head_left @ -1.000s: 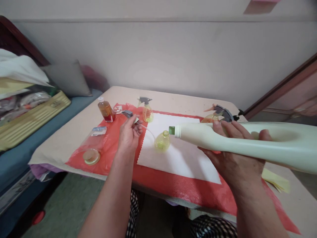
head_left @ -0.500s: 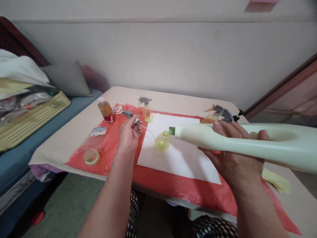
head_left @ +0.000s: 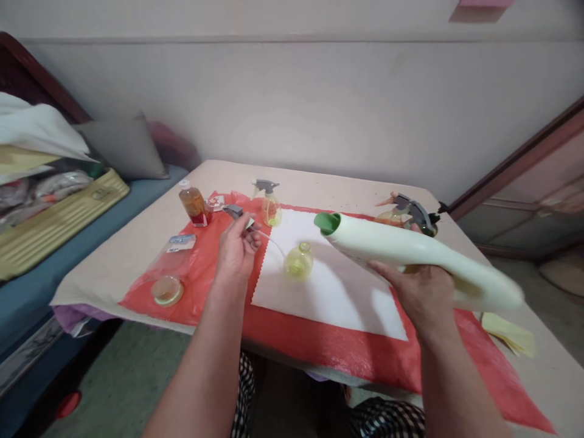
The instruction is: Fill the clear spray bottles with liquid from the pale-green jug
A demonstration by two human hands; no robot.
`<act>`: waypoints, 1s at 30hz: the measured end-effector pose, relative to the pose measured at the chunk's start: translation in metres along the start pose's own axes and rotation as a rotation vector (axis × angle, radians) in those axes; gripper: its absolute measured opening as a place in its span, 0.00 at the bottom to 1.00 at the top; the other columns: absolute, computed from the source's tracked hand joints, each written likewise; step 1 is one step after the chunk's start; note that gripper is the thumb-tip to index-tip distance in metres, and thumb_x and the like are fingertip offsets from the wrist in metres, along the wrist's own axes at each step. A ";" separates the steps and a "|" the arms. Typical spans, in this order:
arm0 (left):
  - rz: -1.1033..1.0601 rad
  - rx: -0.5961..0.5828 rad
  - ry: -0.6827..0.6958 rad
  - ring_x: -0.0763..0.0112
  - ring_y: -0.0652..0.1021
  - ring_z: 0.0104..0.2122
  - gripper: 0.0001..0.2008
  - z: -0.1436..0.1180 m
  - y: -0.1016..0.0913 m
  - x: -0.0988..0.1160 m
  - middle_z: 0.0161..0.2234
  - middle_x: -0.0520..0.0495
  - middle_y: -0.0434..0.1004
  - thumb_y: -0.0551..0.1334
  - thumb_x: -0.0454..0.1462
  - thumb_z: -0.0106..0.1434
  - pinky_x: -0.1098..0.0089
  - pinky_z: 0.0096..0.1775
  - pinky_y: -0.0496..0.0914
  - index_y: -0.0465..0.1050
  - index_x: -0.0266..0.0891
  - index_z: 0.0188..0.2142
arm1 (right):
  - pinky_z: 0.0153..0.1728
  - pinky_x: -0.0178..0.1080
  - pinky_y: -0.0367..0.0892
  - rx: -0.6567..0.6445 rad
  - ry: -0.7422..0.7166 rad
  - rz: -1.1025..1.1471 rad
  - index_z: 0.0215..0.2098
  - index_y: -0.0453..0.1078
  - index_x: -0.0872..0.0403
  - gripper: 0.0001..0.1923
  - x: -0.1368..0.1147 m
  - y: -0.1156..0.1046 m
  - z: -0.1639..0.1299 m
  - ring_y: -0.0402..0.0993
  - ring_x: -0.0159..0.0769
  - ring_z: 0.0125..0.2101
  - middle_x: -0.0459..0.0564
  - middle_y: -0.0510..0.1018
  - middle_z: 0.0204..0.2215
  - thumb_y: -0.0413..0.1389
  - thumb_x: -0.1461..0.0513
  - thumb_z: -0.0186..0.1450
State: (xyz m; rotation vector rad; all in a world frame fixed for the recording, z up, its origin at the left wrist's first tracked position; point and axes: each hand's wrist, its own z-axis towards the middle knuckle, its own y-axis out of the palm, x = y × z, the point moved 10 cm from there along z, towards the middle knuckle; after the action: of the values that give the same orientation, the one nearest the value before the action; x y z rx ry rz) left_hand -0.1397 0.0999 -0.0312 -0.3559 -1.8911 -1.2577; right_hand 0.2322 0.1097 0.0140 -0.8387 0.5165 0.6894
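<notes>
My right hand (head_left: 422, 292) grips a big pale green jug (head_left: 410, 252) from below. It is held up over the table, its open green mouth pointing up and left, blurred by motion. My left hand (head_left: 237, 246) pinches a grey spray head (head_left: 235, 211) whose thin white tube trails to the right toward a small open yellow bottle (head_left: 298, 261). That bottle stands on a white cloth (head_left: 328, 286) spread over a red sheet (head_left: 347, 347).
On the table stand an amber bottle (head_left: 193, 205), a yellow spray bottle (head_left: 270, 204) and another sprayer (head_left: 406, 213) at the back right. A clear packet (head_left: 170, 267) and a round lid (head_left: 166, 290) lie at left. Yellow paper (head_left: 508, 333) lies right. A bed (head_left: 55, 213) flanks the left.
My right hand has swung the jug from lying level to tilted, mouth raised and drawn away from the small yellow bottle. My left hand stays put with the spray head.
</notes>
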 end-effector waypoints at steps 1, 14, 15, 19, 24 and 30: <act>-0.003 0.000 -0.007 0.81 0.69 0.18 0.06 0.000 0.001 -0.001 0.23 0.49 0.74 0.64 0.36 0.61 0.80 0.20 0.63 0.76 0.34 0.33 | 0.60 0.61 0.57 0.004 0.137 0.118 0.51 0.73 0.55 0.37 0.015 0.007 -0.001 0.70 0.58 0.55 0.58 0.79 0.48 0.70 0.46 0.47; -0.086 -0.190 0.146 0.77 0.75 0.27 0.08 -0.010 0.037 -0.003 0.30 0.47 0.78 0.65 0.39 0.62 0.77 0.30 0.70 0.76 0.36 0.39 | 0.56 0.46 0.67 0.303 0.483 1.007 0.47 0.69 0.55 0.32 0.072 0.118 0.010 0.74 0.40 0.48 0.52 0.80 0.43 0.67 0.52 0.47; -0.046 -0.218 0.162 0.77 0.75 0.27 0.08 -0.011 0.041 -0.005 0.30 0.47 0.78 0.67 0.39 0.61 0.76 0.31 0.70 0.76 0.37 0.39 | 0.55 0.47 0.68 0.287 0.492 1.000 0.47 0.69 0.55 0.31 0.074 0.123 0.009 0.74 0.40 0.48 0.52 0.80 0.43 0.66 0.51 0.48; 0.127 -0.306 0.179 0.75 0.76 0.29 0.10 -0.015 0.053 -0.019 0.32 0.48 0.78 0.69 0.40 0.59 0.72 0.34 0.71 0.77 0.40 0.40 | 0.55 0.46 0.67 0.200 0.522 0.915 0.48 0.70 0.56 0.28 0.074 0.131 0.003 0.74 0.40 0.48 0.54 0.79 0.45 0.63 0.50 0.53; 0.535 -0.366 0.126 0.72 0.75 0.29 0.12 -0.014 0.058 -0.048 0.35 0.48 0.80 0.70 0.40 0.56 0.71 0.32 0.67 0.79 0.42 0.40 | 0.54 0.49 0.65 0.097 0.558 0.717 0.49 0.71 0.55 0.25 0.067 0.116 -0.011 0.72 0.43 0.49 0.54 0.78 0.47 0.58 0.49 0.59; 0.801 -0.415 0.035 0.62 0.76 0.38 0.12 -0.008 0.053 -0.078 0.35 0.48 0.81 0.71 0.38 0.51 0.67 0.43 0.66 0.83 0.41 0.37 | 0.58 0.56 0.61 0.017 0.585 0.545 0.60 0.58 0.52 0.33 0.055 0.113 -0.060 0.64 0.49 0.60 0.60 0.67 0.58 0.55 0.60 0.56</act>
State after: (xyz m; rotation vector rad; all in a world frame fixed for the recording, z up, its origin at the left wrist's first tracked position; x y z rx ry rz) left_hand -0.0543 0.1329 -0.0558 -1.1648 -1.2181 -1.0530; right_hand 0.1779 0.1344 -0.1122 -0.8889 1.3075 0.9317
